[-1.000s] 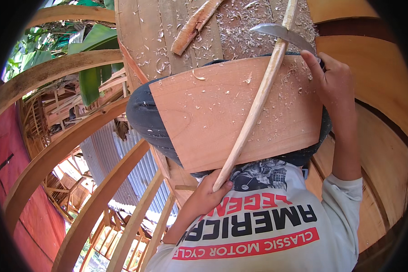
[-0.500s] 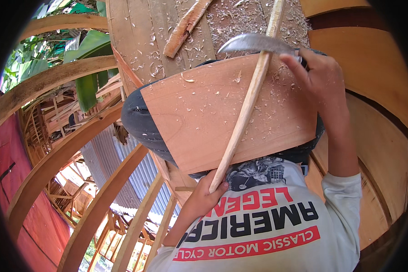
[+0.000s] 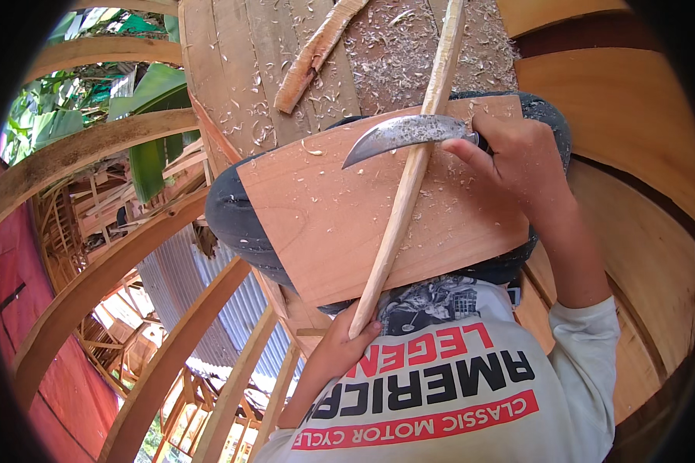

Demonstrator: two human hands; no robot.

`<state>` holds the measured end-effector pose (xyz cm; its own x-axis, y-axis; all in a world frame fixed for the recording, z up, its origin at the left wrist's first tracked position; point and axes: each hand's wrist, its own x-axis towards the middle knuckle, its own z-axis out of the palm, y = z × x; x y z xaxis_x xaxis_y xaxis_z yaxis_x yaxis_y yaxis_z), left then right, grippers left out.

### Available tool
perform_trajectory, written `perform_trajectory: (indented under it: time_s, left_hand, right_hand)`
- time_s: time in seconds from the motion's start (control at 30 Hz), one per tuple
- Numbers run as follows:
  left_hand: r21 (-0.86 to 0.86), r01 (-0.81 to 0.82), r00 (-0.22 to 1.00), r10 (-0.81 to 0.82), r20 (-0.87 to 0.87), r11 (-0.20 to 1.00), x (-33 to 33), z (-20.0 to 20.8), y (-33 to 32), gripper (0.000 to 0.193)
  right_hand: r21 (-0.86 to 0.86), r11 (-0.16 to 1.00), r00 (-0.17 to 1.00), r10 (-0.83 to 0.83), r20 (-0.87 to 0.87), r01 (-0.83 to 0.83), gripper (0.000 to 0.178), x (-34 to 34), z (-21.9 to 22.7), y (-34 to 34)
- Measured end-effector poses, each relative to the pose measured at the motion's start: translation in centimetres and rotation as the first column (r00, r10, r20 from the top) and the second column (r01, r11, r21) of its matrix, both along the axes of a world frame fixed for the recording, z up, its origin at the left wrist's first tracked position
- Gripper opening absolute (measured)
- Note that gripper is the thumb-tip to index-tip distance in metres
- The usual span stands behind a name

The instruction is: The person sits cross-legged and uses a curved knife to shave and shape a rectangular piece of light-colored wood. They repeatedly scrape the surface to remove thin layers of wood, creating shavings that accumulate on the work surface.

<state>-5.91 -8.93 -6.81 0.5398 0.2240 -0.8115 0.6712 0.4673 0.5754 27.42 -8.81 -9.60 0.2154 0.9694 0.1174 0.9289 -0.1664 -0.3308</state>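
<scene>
A long pale wooden stick (image 3: 400, 220) slants across my lap, its far end running past the upper edge of the view. My left hand (image 3: 346, 343) is closed around its near end, close to my shirt. In my right hand (image 3: 510, 158) is the dark handle of a curved knife (image 3: 401, 135), mostly hidden by the fingers. The blade lies across the stick, tip to the left, and seems to touch it. Beneath the stick, a flat reddish-brown board (image 3: 316, 224) rests over my dark trousers, with a few shavings scattered on it.
Wood shavings (image 3: 398, 50) cover the plank floor (image 3: 243, 69) ahead. A rough strip of wood (image 3: 316, 58) lies there, left of the stick. Curved wooden ribs (image 3: 170, 347) stand along the left side, with corrugated metal sheeting (image 3: 208, 285) beyond. Curved planks (image 3: 633, 216) rise on the right.
My right hand has drawn the knife nearer along the stick, and more of the blade's flat side shows. The stick has shifted slightly left and toward me, with my left hand still around its end.
</scene>
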Motion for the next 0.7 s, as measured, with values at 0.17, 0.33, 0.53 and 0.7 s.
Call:
perform_trajectory:
  time_s: [0.17, 0.33, 0.53, 0.7]
  left_hand:
    - [-0.041, -0.02, 0.999, 0.019, -0.033, 0.999, 1.2, 0.7, 0.3, 0.018]
    - [-0.048, 0.004, 1.0, -0.003, 0.01, 0.999, 0.3, 0.2, -0.2, 0.018]
    - [-0.044, -0.013, 0.999, 0.014, 0.031, 0.999, 0.2, -0.3, -0.2, 0.02]
    - [-0.095, -0.023, 1.0, 0.023, -0.009, 0.995, 0.2, -0.2, 0.2, 0.019]
  right_hand:
    - [-0.192, 0.919, 0.937, -0.348, 0.016, 0.344, 0.06, 3.2, 0.0, 1.3]
    - [-0.055, 0.952, 0.952, -0.305, -0.044, 0.302, 0.064, 3.5, -0.8, 1.1]
    - [-0.173, 0.918, 0.933, -0.36, 0.008, 0.356, 0.061, 3.2, 0.6, 1.3]
    - [-0.404, 0.914, 0.622, -0.336, -0.707, 0.035, 0.033, 5.0, 1.9, 0.4]
